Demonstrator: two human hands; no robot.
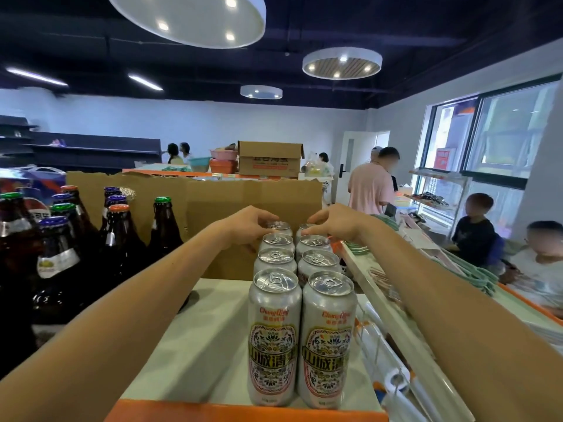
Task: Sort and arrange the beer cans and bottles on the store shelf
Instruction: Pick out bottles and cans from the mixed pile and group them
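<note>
Silver cans [275,333] form two rows; left hand [246,223] and right hand [335,222] each grip a rear can [281,226]; bottles [122,245] left of them seem unsorted.

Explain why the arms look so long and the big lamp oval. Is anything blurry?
Head view: the wide-angle lens stretches the forearms and squashes the ceiling lamp; the front cans are sharp, lids glinting; the left hand and right hand gripping the rear cans look softer; the people at right are blurred; the window is washed out.
</note>
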